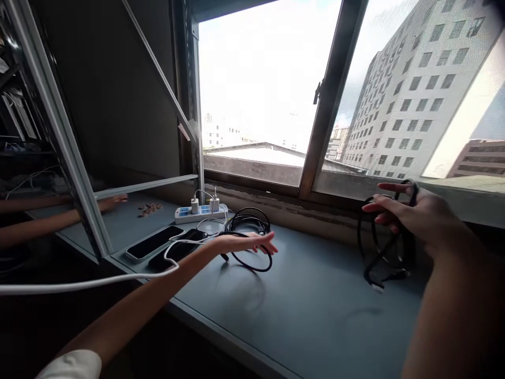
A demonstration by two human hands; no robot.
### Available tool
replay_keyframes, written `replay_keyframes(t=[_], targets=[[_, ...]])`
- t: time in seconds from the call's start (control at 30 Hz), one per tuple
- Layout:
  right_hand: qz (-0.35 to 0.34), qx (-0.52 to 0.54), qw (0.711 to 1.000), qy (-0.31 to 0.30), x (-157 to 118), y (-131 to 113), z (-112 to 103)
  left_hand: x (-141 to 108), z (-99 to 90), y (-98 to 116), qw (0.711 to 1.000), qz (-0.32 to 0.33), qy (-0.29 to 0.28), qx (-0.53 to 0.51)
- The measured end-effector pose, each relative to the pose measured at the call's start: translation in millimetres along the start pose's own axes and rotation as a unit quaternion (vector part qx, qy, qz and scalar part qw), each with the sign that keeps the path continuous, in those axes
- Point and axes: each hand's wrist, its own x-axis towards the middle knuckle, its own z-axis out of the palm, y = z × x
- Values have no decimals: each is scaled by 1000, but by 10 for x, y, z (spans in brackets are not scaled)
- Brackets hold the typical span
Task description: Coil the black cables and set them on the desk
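Observation:
My right hand is raised over the right side of the grey table, its fingers closed on a bundled black cable. Loops of this cable hang below the hand, and a light-coloured plug tip dangles at the bottom. Lower and further left, my left hand holds a loop of another black cable just above the table, with its fingers partly stretched out. Behind that hand lies a coiled black cable, and whether it joins the held loop I cannot tell.
A white power strip with chargers stands by the window wall. Two dark phones lie in front, with a white cable crossing over my left forearm. Left of a metal post, another hand shows near small brown pieces.

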Motion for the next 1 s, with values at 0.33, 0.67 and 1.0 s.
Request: replay_keyframes(t=[0.33, 0.67, 1.0], targets=[[-9, 13, 999, -36, -66, -65, 29, 741, -162, -31, 940, -203, 143, 235], [-2, 6, 999, -42, -59, -48, 14, 957, 158, -553, 848, -165, 256, 434], [4, 3, 1000, -17, 35, 58, -37, 453, 218, -783, 840, -136, 210, 482]])
